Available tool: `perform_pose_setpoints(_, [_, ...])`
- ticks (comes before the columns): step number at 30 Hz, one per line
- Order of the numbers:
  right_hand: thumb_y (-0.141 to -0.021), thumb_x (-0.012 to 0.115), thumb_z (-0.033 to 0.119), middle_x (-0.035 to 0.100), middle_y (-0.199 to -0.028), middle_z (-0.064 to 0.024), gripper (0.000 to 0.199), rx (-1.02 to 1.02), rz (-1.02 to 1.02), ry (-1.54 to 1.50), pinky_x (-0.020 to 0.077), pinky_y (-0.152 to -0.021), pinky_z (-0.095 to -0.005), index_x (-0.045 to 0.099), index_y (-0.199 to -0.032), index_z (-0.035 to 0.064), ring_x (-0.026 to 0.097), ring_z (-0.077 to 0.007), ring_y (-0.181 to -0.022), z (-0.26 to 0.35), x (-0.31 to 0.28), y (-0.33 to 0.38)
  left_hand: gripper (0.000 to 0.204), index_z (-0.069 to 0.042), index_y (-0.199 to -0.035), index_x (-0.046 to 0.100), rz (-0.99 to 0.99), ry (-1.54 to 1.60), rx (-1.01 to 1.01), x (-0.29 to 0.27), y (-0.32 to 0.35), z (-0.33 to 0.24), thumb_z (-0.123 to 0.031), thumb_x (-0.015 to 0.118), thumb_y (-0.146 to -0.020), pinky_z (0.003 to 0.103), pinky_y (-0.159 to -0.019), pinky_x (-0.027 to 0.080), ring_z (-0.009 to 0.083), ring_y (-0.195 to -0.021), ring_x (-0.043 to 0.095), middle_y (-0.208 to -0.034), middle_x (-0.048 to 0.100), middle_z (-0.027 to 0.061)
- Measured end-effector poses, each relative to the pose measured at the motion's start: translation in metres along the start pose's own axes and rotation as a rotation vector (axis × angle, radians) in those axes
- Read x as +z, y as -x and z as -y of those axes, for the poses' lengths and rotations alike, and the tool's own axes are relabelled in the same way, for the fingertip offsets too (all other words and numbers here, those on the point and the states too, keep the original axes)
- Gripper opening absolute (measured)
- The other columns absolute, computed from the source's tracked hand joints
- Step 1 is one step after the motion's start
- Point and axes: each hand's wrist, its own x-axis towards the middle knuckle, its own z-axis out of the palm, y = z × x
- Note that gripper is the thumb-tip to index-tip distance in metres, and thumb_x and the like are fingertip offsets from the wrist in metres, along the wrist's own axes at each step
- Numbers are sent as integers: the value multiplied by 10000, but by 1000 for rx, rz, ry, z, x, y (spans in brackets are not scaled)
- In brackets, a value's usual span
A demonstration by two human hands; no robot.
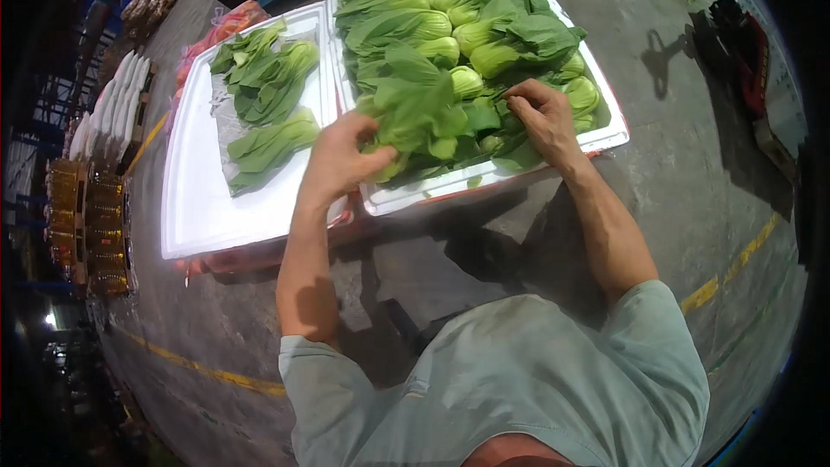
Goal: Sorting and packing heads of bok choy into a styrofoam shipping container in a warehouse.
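Observation:
A white foam box (605, 134) brims with green bok choy (450, 26). My left hand (341, 160) grips one bok choy head (415, 117) at the box's near left corner. My right hand (540, 117) reaches into the pile near the front right, fingers pinched on a leaf. To the left lies a white foam lid (199, 199) with several bok choy heads (268, 78) laid on clear plastic.
Both boxes rest on red crates (233, 259) on a grey concrete floor with yellow lines (735, 268). Stacked white foam boxes (112, 108) and cartons of bottles (86, 225) stand at the far left. A red cart (752, 52) is at the right.

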Motion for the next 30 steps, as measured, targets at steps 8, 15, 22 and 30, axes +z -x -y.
perform_pose_setpoints(8, [-793,566,-45,584,-799,-101,116,-320,-99,65,463,-670,-272,612,-899,-39,587,-186,-727,33,-4,11,434,38,-1252,469,-349,1479,-140,11,52,4,-159,559,-876,455,-915,527,341,-1051,608,-1175,578,214])
perform_pose_setpoints(15, [-708,698,69,562,-906,-102,390,-238,347,-163,475,-635,-283,581,-1076,7,574,-181,-716,79,45,55,813,-47,-1356,370,-370,1730,-45,79,59,-35,-357,783,-728,373,-976,453,237,-1165,521,-1242,540,59])
perform_pose_setpoints(22, [-675,755,207,505,-964,-167,569,-180,298,27,487,-679,-379,505,-1138,-11,566,-310,-815,85,73,55,782,-10,-1152,449,-579,1201,-157,99,58,-35,-482,820,-651,289,-860,450,156,-1013,526,-1112,528,79])
perform_pose_setpoints(30, [-763,602,84,462,-903,-137,302,-168,428,-414,406,-756,-303,529,-1026,-44,475,-242,-847,53,66,51,668,15,-1287,430,-418,1332,-71,102,56,-48,-318,748,-803,318,-963,387,180,-1096,506,-1231,531,94])
